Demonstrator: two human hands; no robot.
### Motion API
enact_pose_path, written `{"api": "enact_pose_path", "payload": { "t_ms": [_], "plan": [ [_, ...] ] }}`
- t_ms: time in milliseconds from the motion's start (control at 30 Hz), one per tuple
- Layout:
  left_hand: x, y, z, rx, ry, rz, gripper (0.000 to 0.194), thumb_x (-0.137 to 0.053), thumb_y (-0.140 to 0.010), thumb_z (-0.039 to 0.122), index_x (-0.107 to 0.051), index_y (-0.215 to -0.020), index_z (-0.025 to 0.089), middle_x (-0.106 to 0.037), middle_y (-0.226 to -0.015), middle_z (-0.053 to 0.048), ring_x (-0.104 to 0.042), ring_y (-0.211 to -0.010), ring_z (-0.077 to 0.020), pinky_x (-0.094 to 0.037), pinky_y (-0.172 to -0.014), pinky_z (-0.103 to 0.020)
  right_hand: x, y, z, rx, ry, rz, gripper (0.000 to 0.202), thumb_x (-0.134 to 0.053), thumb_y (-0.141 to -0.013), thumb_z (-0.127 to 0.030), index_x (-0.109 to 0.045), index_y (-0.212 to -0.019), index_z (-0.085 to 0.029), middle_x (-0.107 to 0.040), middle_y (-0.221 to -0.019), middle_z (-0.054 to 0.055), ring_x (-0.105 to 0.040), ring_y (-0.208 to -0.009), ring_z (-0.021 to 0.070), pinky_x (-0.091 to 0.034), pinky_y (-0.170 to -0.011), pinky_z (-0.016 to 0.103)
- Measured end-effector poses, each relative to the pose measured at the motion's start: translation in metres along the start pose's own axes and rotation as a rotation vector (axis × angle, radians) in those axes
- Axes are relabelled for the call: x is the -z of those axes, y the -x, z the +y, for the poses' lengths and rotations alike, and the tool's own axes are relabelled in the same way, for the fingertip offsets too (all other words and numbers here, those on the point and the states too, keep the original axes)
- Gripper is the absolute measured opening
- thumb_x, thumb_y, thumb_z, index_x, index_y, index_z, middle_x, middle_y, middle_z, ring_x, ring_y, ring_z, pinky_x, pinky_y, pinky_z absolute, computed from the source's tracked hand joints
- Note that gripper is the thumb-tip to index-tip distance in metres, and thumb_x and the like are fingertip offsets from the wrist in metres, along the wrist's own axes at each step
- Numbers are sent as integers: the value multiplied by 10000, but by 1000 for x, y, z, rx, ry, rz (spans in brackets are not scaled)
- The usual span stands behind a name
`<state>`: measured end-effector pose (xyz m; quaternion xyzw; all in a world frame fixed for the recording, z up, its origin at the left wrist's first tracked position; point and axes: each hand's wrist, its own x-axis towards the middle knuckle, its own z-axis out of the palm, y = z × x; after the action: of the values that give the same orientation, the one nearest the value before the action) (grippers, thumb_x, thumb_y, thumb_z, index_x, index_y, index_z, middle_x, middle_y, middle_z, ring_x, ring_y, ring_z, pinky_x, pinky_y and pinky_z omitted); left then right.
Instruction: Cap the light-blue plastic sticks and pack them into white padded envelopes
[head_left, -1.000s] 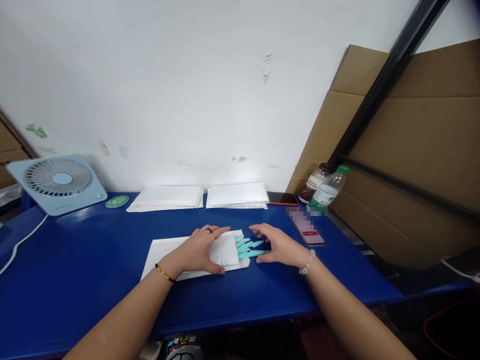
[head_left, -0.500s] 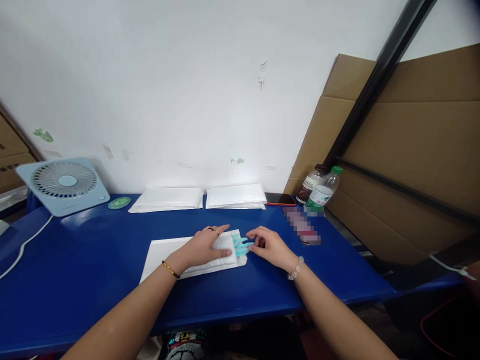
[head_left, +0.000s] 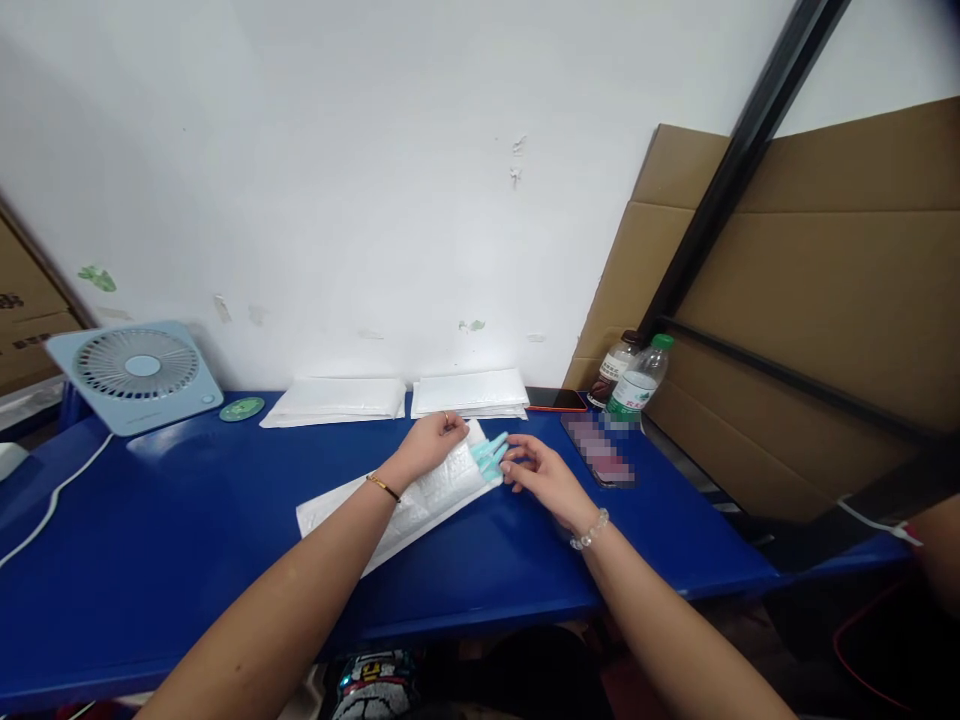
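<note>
A white padded mailer (head_left: 427, 500) lies slanted on the blue table, its opening toward the right. Slim teal prongs (head_left: 489, 455) stick out of that opening; the rest of them is hidden inside, and I cannot make out their kind. My left hand (head_left: 433, 445) is closed on the mailer's upper edge near the opening, fingers pinched together. At the right end, my right hand (head_left: 541, 478) has its thumb and curled fingers around the prongs' tips, close to the mailer's lower corner.
Two stacks of white mailers (head_left: 334, 400) (head_left: 471, 392) lie along the wall. A blue fan (head_left: 142, 375) with a cable and a green disc (head_left: 241, 409) are at the left. Phones (head_left: 555, 400) (head_left: 598, 450) and two bottles (head_left: 637, 385) stand or lie at the right, by cardboard (head_left: 810, 350).
The mailer's open end has swung away from me, so it lies more slanted. My left hand has gone from lying flat on the mailer to pinching its upper edge. My right hand has shifted slightly up.
</note>
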<state>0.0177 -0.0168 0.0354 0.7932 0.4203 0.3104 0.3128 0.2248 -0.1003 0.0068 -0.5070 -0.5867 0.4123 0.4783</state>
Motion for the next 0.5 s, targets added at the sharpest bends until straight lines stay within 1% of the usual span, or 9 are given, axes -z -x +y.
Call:
{"api": "enact_pose_path", "payload": {
  "t_ms": [33,67,133,200,300,400,500],
  "plan": [
    [5,0,8,-6,26,57,301,-487,-825,453,-582,-733,182,-499,-610,30,-426,-562,-121,-308,-539,-245,0,-2,-7,-9,-75,-24,568,-682,-737,-343,-451,-1235,-199,-599,-904,26,-622,-675,143,-516,-575,282],
    [10,0,17,-4,52,114,294,-492,-826,450,-578,-737,184,-482,-595,37,-407,-544,-116,-299,-531,-244,0,-5,-15,11,-125,-24,613,-701,-719,-329,-427,-1252,-202,-600,-865,11,-622,-661,143,-512,-567,277],
    [21,-1,35,1,113,235,278,-500,-830,446,-578,-756,189,-468,-584,42,-387,-525,-111,-296,-523,-242,2,-12,-38,122,-165,66,628,-705,-719,-309,-409,-1264,-210,-605,-811,-8,-611,-660,138,-506,-580,270],
    [31,-1,53,-32,193,357,272,-516,-832,449,-582,-783,190,-493,-620,35,-407,-549,-112,-321,-538,-236,6,-21,-64,249,-147,140,555,-701,-731,-309,-464,-1220,-198,-616,-796,-4,-600,-698,135,-513,-631,276],
    [43,0,75,-151,353,501,250,-532,-844,432,-584,-820,189,-543,-719,14,-465,-647,-119,-377,-616,-225,10,-31,-102,428,-79,188,498,-679,-771,-312,-493,-1219,-202,-636,-841,16,-605,-780,146,-523,-702,299],
    [48,3,87,-238,491,582,218,-548,-854,408,-579,-860,193,-563,-786,4,-495,-727,-122,-407,-684,-220,11,-35,-127,556,-42,215,444,-648,-809,-310,-503,-1218,-214,-643,-881,30,-618,-834,156,-535,-767,335],
    [48,6,90,-268,583,602,206,-560,-857,400,-576,-878,196,-571,-817,1,-509,-753,-119,-418,-706,-220,9,-34,-139,628,-27,230,393,-640,-823,-290,-529,-1194,-222,-649,-891,31,-627,-854,158,-534,-813,353]
  ]
}}
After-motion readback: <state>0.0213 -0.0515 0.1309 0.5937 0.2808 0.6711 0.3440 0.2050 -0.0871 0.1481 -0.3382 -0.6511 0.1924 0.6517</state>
